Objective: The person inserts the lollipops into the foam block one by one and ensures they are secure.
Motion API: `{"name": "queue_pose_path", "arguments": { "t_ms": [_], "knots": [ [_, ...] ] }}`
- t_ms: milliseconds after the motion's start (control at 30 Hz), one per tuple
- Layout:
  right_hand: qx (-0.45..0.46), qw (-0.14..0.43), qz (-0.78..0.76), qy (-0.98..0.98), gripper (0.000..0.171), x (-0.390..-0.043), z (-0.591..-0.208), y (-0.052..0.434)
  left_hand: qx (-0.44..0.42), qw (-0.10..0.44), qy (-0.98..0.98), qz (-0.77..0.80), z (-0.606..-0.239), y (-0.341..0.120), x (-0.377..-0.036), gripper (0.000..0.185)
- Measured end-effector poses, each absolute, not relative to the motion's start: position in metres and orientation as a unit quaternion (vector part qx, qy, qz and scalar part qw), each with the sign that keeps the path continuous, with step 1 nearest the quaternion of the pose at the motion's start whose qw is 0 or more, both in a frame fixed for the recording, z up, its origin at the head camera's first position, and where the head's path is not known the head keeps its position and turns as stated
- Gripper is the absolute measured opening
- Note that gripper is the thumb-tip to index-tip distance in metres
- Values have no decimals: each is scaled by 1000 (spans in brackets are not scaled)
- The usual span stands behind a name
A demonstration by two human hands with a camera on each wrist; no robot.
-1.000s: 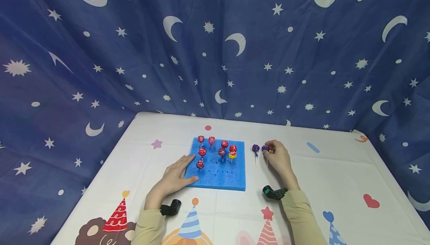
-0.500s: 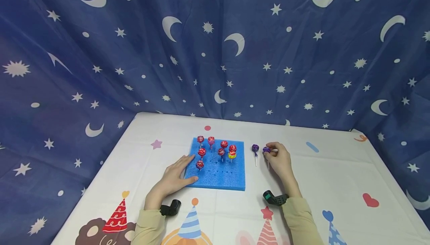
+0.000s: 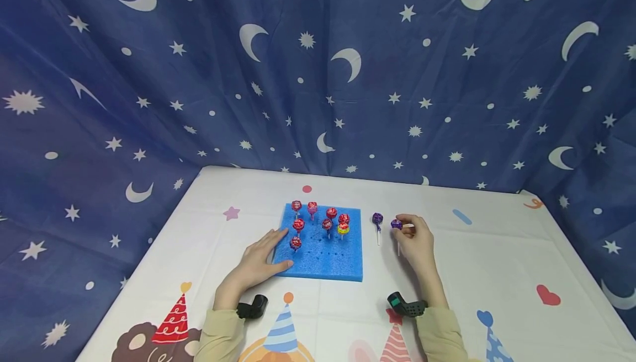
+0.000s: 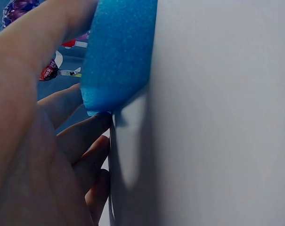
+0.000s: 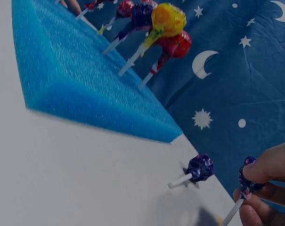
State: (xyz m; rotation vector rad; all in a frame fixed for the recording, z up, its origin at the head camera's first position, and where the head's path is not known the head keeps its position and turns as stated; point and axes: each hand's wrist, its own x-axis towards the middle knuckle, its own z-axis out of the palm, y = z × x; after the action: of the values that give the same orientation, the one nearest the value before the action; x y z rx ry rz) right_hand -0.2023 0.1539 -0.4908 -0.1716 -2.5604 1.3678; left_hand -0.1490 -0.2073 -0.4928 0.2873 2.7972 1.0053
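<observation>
My left hand [image 3: 260, 254] rests against the left edge of a blue foam block [image 3: 323, 262], fingers extended and thumb at its front corner. Several wrapped lollipops stand upright in the foam, mostly red ones such as the front lollipop [image 3: 295, 243], plus a yellow lollipop [image 3: 343, 228]. To the right of the block, my right hand [image 3: 416, 240] pinches a purple lollipop [image 5: 248, 176] by its wrapped head, the white stick pointing down toward me. Another purple lollipop [image 3: 377, 219] lies on the table between that hand and the foam.
A white tablecloth [image 3: 497, 251] with printed party hats and shapes covers the table. Behind it hangs a dark blue curtain [image 3: 377, 147] with moons and stars. Small holes dot the front part of the foam.
My right hand has drawn slightly toward me and to the right with the pinched purple lollipop. The left hand and the foam block stay in place.
</observation>
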Motion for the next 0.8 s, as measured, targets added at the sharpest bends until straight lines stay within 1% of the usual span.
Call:
{"name": "queue_pose_path", "arguments": {
  "t_ms": [167, 467, 800],
  "knots": [
    [-49, 124, 492, -860, 32, -195, -485, 150, 97, 76, 934, 335, -493, -207, -149, 79],
    [-44, 97, 546, -831, 32, -189, -479, 141, 96, 79, 935, 333, -495, -207, -150, 79],
    [2, 95, 573, -814, 32, -180, -464, 121, 97, 77, 933, 338, -492, -207, -149, 79]
  ]
}}
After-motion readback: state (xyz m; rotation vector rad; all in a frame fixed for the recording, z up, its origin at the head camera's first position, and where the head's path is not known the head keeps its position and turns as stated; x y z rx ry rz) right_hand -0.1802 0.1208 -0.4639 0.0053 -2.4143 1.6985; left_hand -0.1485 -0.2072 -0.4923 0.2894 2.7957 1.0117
